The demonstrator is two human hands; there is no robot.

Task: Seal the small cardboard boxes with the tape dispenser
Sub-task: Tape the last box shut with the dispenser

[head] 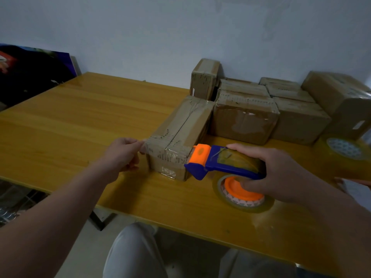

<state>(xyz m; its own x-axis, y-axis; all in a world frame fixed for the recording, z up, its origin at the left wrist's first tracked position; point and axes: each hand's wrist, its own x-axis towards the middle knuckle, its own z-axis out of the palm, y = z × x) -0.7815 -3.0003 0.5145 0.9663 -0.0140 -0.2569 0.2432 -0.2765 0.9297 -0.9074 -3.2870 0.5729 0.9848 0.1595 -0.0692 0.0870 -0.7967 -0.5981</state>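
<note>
Yellow worktop (80,117) carried a box (180,129); the left grip (122,155) pinched tape (146,147) at its near corner, the right grip (281,171) curled round the blue dispenser (218,167).

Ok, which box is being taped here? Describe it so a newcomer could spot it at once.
On the yellow table, cardboard boxes crowd the far right by the wall. The box being taped stands at their front left, nearest the person. Only it has the left hand pinching clear tape at one near corner and the blue-and-orange tape dispenser, held by the right hand, at the other.
</note>
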